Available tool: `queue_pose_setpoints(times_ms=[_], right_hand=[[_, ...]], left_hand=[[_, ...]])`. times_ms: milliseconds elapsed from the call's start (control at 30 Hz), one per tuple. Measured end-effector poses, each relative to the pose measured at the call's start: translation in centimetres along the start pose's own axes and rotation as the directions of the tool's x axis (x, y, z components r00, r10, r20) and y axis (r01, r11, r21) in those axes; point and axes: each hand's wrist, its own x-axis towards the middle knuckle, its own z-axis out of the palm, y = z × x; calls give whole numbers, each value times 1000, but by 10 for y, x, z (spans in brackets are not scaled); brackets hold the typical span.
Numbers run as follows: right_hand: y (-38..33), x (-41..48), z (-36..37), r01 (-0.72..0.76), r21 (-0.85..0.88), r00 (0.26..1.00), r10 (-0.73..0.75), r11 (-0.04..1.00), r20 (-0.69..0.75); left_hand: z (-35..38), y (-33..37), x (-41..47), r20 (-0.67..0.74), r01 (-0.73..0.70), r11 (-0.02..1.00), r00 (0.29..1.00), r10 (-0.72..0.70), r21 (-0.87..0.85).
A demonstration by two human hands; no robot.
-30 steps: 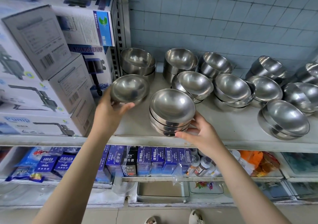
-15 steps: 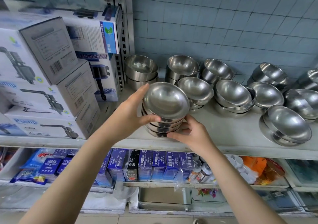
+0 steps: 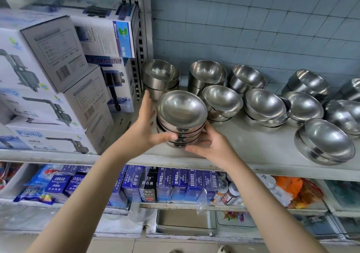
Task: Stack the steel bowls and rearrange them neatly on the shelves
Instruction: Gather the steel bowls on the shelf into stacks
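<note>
Bowl stack (image 3: 181, 120) at frame centre, on the shelf (image 3: 253, 151) near its front edge. Left hand (image 3: 145, 128) clasps its left side, thumb across the front. Right hand (image 3: 212, 145) cups its lower right, fingers curled. Pump boxes (image 3: 58, 97) at left.

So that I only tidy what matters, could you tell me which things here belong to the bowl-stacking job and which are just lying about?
Part of the job:
- bowl stack, held by left hand and right hand
- other steel bowls
- shelf

Just lying about:
- pump boxes
- blue packets on the lower shelf
- small bottles
- metal tray
</note>
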Motion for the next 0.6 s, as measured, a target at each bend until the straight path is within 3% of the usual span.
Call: queue_pose_setpoints(times_ms=[167, 233, 300, 367, 433, 533, 600], right_hand=[[-3, -19, -18, 43, -4, 986, -43, 999, -163], [-9, -21, -29, 134, -59, 941, -146, 989, -306], [-11, -14, -42, 229, -234, 858, -310, 945, -409], [-8, -1, -53, 250, -477, 811, -451, 842, -372], [-1, 13, -60, 212, -654, 816, -500, 726, -290], [6, 25, -64, 174, -730, 841, -486, 661, -239], [10, 29, -67, 172, -701, 860, -453, 692, -236]], left_hand=[[25, -20, -2, -94, 30, 998, 995, -34, -47], [28, -23, -1, -170, 40, 997, 984, -52, -73], [31, -24, -2, -223, 20, 997, 974, -36, -71], [31, -25, -1, -266, -1, 997, 964, -19, -74], [31, -26, 0, -294, -8, 995, 956, -21, -97], [33, -25, 1, -304, -6, 993, 952, -31, -120], [36, -26, 0, -303, -8, 990, 952, -35, -138]])
